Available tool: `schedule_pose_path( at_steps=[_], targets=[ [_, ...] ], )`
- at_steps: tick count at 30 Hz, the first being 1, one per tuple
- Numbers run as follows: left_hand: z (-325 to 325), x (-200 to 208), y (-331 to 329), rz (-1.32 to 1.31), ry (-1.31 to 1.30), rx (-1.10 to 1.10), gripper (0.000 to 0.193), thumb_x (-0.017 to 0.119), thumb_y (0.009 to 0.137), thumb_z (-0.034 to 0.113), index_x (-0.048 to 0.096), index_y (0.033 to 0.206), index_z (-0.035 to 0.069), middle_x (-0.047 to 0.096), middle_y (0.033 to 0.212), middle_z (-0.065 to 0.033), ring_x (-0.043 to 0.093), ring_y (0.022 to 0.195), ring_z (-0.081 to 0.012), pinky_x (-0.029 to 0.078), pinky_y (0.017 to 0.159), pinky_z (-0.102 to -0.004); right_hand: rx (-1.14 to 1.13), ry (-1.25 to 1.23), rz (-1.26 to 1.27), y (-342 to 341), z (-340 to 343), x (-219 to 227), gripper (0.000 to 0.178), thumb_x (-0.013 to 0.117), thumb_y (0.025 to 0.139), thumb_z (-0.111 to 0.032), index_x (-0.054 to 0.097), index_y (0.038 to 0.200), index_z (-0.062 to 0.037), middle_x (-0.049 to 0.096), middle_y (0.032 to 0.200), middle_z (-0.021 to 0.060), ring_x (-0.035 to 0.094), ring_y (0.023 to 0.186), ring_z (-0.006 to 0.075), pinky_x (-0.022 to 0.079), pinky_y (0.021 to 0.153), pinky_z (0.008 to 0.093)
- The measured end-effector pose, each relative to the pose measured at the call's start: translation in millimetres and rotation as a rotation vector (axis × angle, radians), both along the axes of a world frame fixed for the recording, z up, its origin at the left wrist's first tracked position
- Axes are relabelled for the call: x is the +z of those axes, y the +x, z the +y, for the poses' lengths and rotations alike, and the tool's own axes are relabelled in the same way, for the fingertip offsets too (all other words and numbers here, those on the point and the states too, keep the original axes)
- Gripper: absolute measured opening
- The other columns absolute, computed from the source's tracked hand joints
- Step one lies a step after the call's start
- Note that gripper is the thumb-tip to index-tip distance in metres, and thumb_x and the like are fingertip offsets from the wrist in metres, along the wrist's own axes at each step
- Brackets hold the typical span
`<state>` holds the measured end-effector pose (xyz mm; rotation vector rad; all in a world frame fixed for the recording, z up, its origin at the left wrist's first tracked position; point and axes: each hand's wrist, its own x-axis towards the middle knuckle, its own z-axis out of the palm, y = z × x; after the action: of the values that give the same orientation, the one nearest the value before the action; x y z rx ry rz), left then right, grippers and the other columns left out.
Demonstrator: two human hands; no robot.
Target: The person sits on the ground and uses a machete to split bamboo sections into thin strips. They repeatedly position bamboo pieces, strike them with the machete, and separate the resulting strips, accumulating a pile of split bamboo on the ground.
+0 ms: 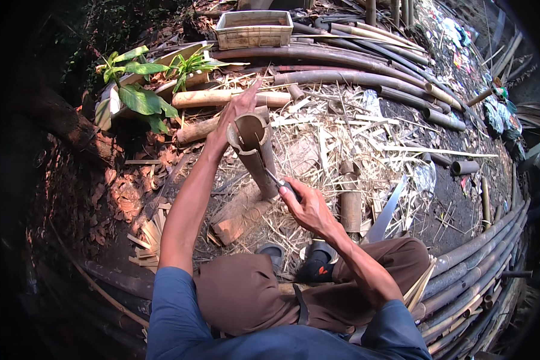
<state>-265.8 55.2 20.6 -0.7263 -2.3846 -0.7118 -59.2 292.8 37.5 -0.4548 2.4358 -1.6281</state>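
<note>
One upright bamboo tube [255,153], steadied at its rim by the left hand [231,120], remains whole; right hand [306,207] fingers closed around a blade [274,178] just entering its wall, so splitting looks barely begun.

A bamboo tube [253,150] stands before the knees, crate [255,29] behind it, saw [385,215] right.
</note>
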Motion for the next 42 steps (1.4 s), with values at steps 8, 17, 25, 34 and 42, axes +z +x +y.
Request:
schedule_pose_path(
  at_steps=[8, 17, 25, 34, 42],
  targets=[
    [8, 0, 46, -0.406, 0.747, -0.21, 0.056, 0.042, 0.104, 0.04, 0.033, 0.15, 0.009, 0.047, 0.145, -0.0179, 0.052, 0.126, -0.024, 0.045, 0.104, -0.0372, -0.017, 0.147, -0.006, 5, 3, -41, 0.035, 0.056, 0.099, -0.03, 0.061, 0.121, -0.0036, 0.065, 0.071, 0.0159, 0.064, 0.061, 0.0209, 0.049, 0.06, 0.0365],
    [-37, -22, 183, -0.69, 1.319, 0.336, 0.053, 0.037, 0.106, 0.041, 0.037, 0.142, 0.003, 0.052, 0.129, -0.0163, 0.054, 0.115, -0.0238, 0.047, 0.097, -0.0401, -0.111, -0.112, -0.143, -20, -82, -40, 0.042, 0.039, 0.104, -0.028, 0.04, 0.139, -0.0024, 0.059, 0.073, 0.0197, 0.059, 0.064, 0.0365, 0.046, 0.064, 0.0469],
    [-47, -42, 257, -0.787, 0.506, 0.742, 0.034, 0.065, 0.092, 0.023, 0.054, 0.114, 0.0, 0.062, 0.083, -0.0142, 0.06, 0.071, -0.0229, 0.049, 0.065, -0.0388, 0.039, -0.042, 0.085, -56, -116, -105, 0.032, 0.047, 0.101, -0.022, 0.068, 0.103, 0.0026, 0.057, 0.079, 0.016, 0.054, 0.068, 0.022, 0.044, 0.056, 0.0391],
    [-53, -74, 286, -0.777, 0.404, 0.894, 0.035, 0.068, 0.089, 0.017, 0.052, 0.116, 0.001, 0.065, 0.082, -0.0201, 0.066, 0.07, -0.0351, 0.051, 0.063, -0.0433, 0.083, 0.669, 0.736, -330, -138, -228, 0.054, 0.061, 0.088, -0.024, 0.046, 0.137, -0.0047, 0.043, 0.143, 0.021, 0.042, 0.132, 0.0378, 0.04, 0.105, 0.049],
    [-26, -57, 294, -0.747, 0.384, 0.926, 0.043, 0.074, 0.084, 0.013, 0.052, 0.119, 0.002, 0.067, 0.088, -0.0231, 0.069, 0.079, -0.0417, 0.053, 0.066, -0.0444, 0.224, 1.095, 0.639, -351, -192, -228, 0.073, 0.06, 0.088, -0.015, 0.025, 0.152, -0.0109, 0.046, 0.137, 0.0154, 0.042, 0.132, 0.0338, 0.023, 0.115, 0.0532]
  ],
)
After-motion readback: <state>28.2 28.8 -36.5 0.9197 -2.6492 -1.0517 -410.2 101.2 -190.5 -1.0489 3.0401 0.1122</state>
